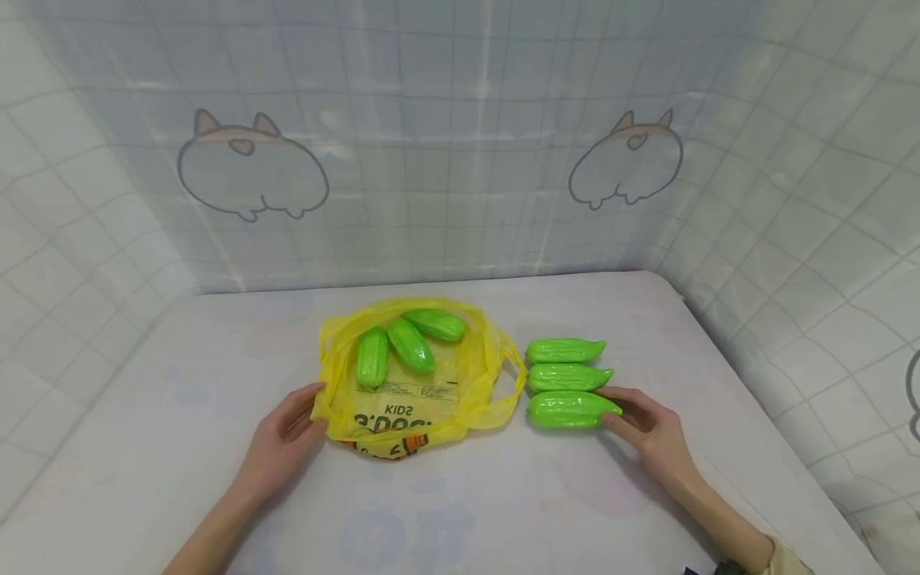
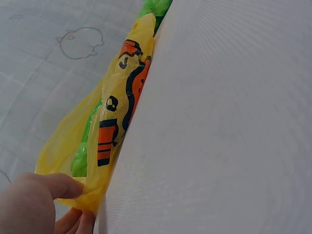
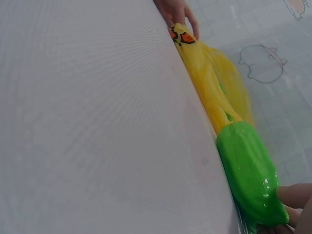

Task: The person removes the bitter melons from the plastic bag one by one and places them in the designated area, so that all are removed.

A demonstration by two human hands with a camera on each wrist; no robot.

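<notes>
A yellow plastic bag [image 1: 481, 411] lies spread with its mouth facing up, and several glossy green bitter melons are inside it, among them a middle one [image 1: 411, 345]. My left hand [image 1: 283, 439] pinches the bag's left edge between thumb and fingers, as the left wrist view also shows. To the right of the bag, 3 more bitter melons lie in a stack of rows, tips pointing right. With thumb and fingers my right hand [image 1: 654, 439] grips the pointed end of the nearest bitter melon [image 1: 568, 410]. That melon [image 3: 251, 170] still rests on the table in the right wrist view.
The two other loose bitter melons, a middle one [image 1: 568, 378] and a far one [image 1: 564, 350], lie just behind the gripped one. A pale cloth covers the table [image 1: 431, 511]. Grid-patterned curtains [image 1: 446, 160] rise behind it and at both sides.
</notes>
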